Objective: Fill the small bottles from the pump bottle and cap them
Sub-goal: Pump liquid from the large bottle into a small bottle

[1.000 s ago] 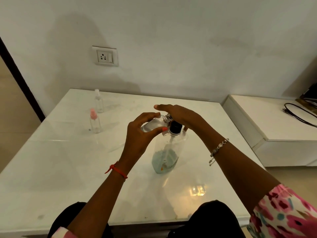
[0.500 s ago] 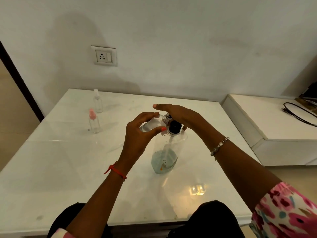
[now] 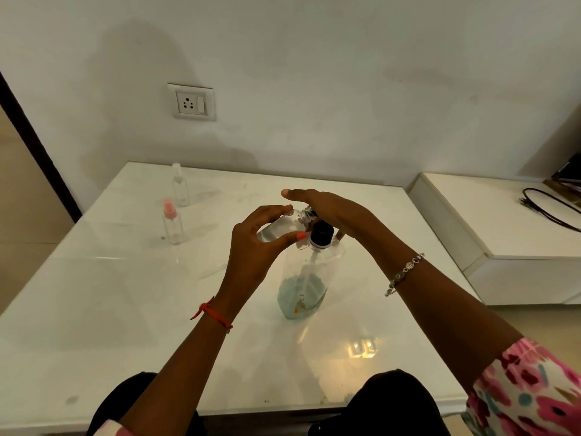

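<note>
A clear pump bottle (image 3: 303, 287) with a black collar and a little bluish liquid at its bottom stands mid-table. My left hand (image 3: 251, 256) grips a small clear bottle (image 3: 283, 229), tilted on its side with its open neck at the pump's spout. My right hand (image 3: 330, 212) lies flat on the pump head, fingers stretched out, hiding the head. At the far left stand two capped small bottles, one with a pink cap (image 3: 172, 223) and one with a clear cap (image 3: 180, 185).
The white glossy table (image 3: 94, 309) ends close to my knees at the front. A wall with a socket (image 3: 191, 102) runs behind it. To the right, a low white cabinet (image 3: 503, 221) holds a black cable (image 3: 547, 206).
Both hands stay on the small bottle and the pump head. The view has barely shifted; nothing else has visibly moved.
</note>
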